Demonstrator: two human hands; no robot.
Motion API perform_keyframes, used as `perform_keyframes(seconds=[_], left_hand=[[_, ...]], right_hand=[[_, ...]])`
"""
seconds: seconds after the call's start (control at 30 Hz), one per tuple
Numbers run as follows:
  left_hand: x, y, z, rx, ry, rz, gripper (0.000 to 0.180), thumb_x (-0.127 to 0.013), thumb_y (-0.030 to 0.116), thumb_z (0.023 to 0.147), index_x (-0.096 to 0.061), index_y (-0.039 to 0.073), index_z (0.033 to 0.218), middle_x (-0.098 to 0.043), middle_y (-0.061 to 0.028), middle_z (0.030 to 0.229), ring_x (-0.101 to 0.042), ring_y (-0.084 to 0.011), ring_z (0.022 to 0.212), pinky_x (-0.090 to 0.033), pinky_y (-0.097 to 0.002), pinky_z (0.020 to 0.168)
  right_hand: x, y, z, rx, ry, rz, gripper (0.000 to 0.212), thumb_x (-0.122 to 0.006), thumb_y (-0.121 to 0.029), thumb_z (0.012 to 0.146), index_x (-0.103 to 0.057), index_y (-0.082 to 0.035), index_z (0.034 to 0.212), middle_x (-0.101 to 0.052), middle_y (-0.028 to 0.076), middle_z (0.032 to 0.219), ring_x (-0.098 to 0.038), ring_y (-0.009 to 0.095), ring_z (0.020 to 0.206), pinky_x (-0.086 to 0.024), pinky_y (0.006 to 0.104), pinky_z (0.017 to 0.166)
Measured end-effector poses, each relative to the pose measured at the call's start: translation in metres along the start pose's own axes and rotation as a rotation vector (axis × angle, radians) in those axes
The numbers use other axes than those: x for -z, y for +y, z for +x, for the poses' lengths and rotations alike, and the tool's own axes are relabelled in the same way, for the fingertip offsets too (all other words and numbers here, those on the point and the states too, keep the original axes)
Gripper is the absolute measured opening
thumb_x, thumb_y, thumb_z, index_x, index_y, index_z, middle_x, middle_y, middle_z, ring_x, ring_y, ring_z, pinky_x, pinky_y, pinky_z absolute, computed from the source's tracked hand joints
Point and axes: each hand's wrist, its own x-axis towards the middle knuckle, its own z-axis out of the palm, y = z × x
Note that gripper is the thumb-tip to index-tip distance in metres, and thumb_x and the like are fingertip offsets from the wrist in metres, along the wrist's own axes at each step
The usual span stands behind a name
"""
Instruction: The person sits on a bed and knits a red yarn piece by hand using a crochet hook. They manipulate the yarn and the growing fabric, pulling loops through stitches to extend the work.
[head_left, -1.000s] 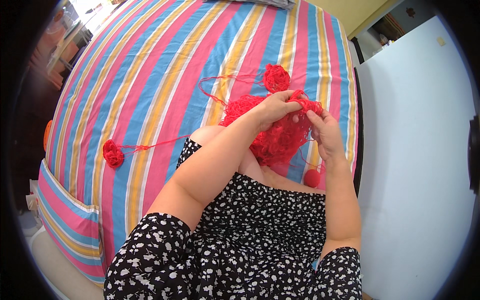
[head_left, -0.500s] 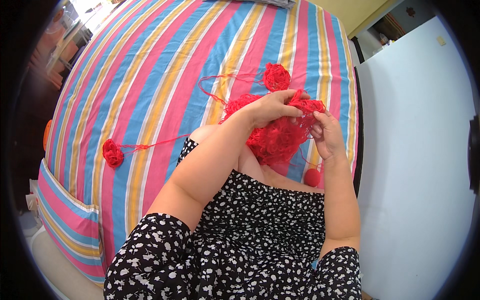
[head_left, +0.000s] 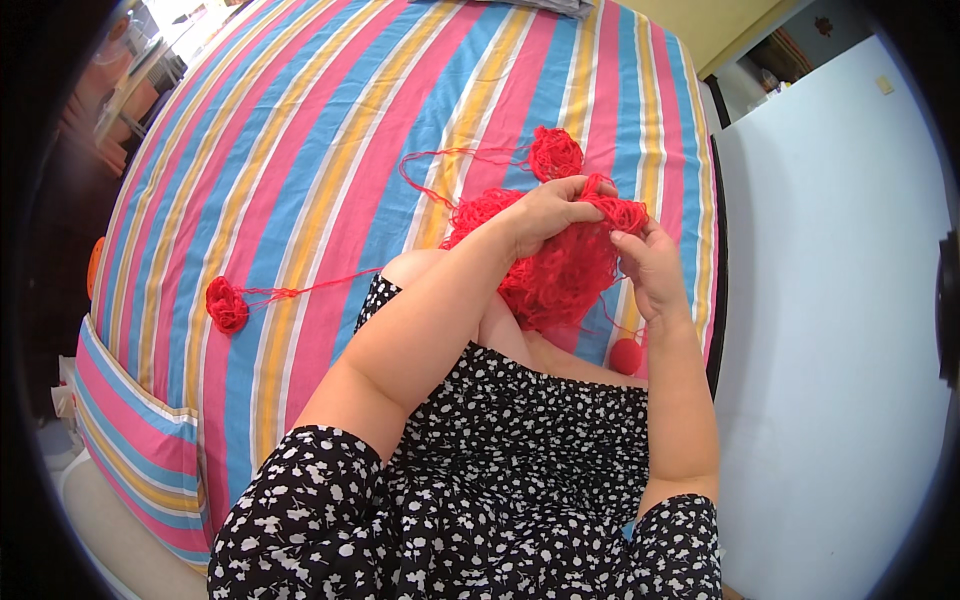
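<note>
While hands (head_left: 546,214) hold upper part, tangled red yarn (head_left: 568,275) lies between, beneath.

And here I am, looking down on a bed (head_left: 250,200), dressed in a striped sheet (head_left: 330,150) of pink, blue, yellow and white! Over on the left I've got a red yarn bundle (head_left: 228,306), its thin strands (head_left: 332,285) trailing right across the stripes. Farther up sits a rounder red clump (head_left: 556,154), a loose loop (head_left: 432,197) beside it. Just below, a big red tangle (head_left: 560,285); how much of it touches the sheet, I can't tell. Lower right, a small red ball (head_left: 626,356)! And at the far edge, something grey (head_left: 545,6), partly cut off.
</note>
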Motion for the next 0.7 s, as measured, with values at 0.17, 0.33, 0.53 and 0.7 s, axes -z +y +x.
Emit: perform_keyframes(seconds=[0.17, 0.33, 0.53, 0.7], left_hand=[[0.005, -0.007, 0.006, -0.064, 0.043, 0.105, 0.033, -0.055, 0.004, 0.085, -0.049, 0.002, 0.118, -0.060, -0.0082, 0.101, -0.061, -0.0139, 0.084, -0.052, -0.0276, 0.076], [0.000, -0.002, 0.001, -0.083, 0.037, 0.267, 0.036, -0.054, 0.003, 0.085, -0.048, 0.001, 0.120, -0.060, -0.0077, 0.104, -0.060, -0.0135, 0.089, -0.049, -0.0275, 0.080], [0.001, -0.002, -0.003, -0.168, -0.038, 0.391, 0.046, -0.054, 0.002, 0.082, -0.044, 0.000, 0.127, -0.057, -0.0096, 0.113, -0.055, -0.0142, 0.103, -0.043, -0.0294, 0.092], [0.006, -0.007, 0.003, -0.225, 0.011, 0.539, 0.041, -0.052, 0.004, 0.083, -0.048, 0.001, 0.124, -0.058, -0.0095, 0.111, -0.056, -0.0147, 0.102, -0.043, -0.0296, 0.091]], right_hand=[[0.001, 0.001, 0.002, -0.025, -0.055, -0.014, 0.021, -0.064, -0.009, 0.081, -0.057, -0.006, 0.101, -0.060, -0.002, 0.076, -0.044, 0.001, 0.053, -0.031, 0.0161, 0.046], [0.009, 0.004, 0.006, -0.090, -0.036, -0.008, 0.020, -0.063, -0.011, 0.083, -0.057, -0.007, 0.101, -0.053, -0.007, 0.071, -0.037, 0.001, 0.050, -0.029, 0.0165, 0.045], [0.013, 0.005, 0.010, -0.138, -0.067, 0.198, 0.017, -0.061, -0.006, 0.082, -0.055, -0.007, 0.097, -0.051, -0.006, 0.069, -0.037, 0.003, 0.048, -0.030, 0.0172, 0.045], [0.016, 0.007, 0.009, -0.173, -0.128, 0.201, 0.019, -0.060, -0.004, 0.080, -0.054, -0.007, 0.098, -0.052, -0.005, 0.070, -0.038, 0.003, 0.049, -0.031, 0.0176, 0.046]])
